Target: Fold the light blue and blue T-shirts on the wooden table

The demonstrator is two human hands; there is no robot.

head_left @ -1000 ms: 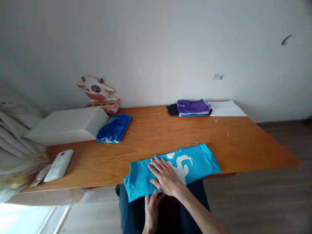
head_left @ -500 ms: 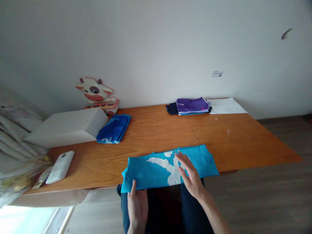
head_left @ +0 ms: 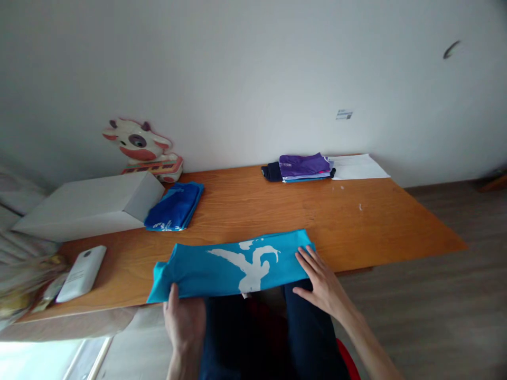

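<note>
A folded light blue shirt [head_left: 222, 266] with a white print lies along the near edge of the wooden table [head_left: 277, 206]. My left hand [head_left: 184, 319] grips its lower left edge, thumb on top of the cloth and the fingers under it. My right hand [head_left: 320, 282] lies flat on the shirt's right end with its fingers stretched out.
A dark blue folded cloth [head_left: 174, 207] lies beside a white box [head_left: 85, 206] at the left. A cow figure [head_left: 140, 148] stands against the wall. A stack of folded clothes [head_left: 299, 168] and white paper [head_left: 356, 167] sit at the back. A white device [head_left: 81, 273] lies near left.
My right hand slid rightwards across the shirt from its left part to its right end. My left hand came up to the shirt's left edge, and the shirt now lies longer and flatter.
</note>
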